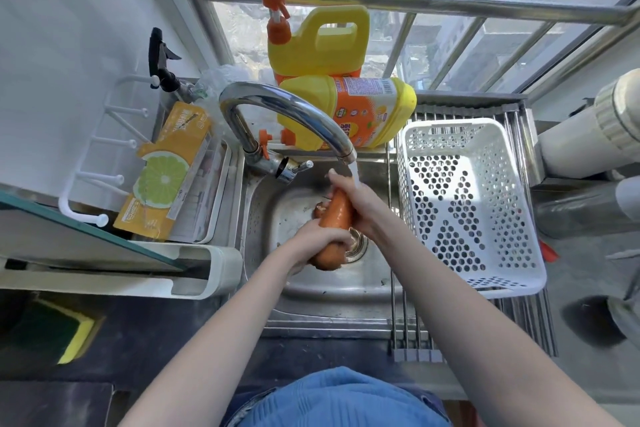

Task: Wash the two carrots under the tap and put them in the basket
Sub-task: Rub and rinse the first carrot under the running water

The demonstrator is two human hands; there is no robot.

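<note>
A carrot [335, 218] is held over the sink [311, 288], tilted, its upper end under the water running from the tap [277, 111]. The left hand [318, 239] grips the thick lower end; the right hand [356, 201] wraps the upper part, fingers curled round it. A second carrot [320, 210] shows only as a stub behind the first, low in the sink. The drain [356, 246] lies just beneath the hands. To the right, the white basket [467, 274] sits on a roll-up rack [412, 329] across the sink's edge, holding nothing. Behind the tap stand two yellow detergent jugs [346, 114], one upright, one lying on its side. At left are a lime-printed packet [166, 177] and a sponge [69, 333].
</note>
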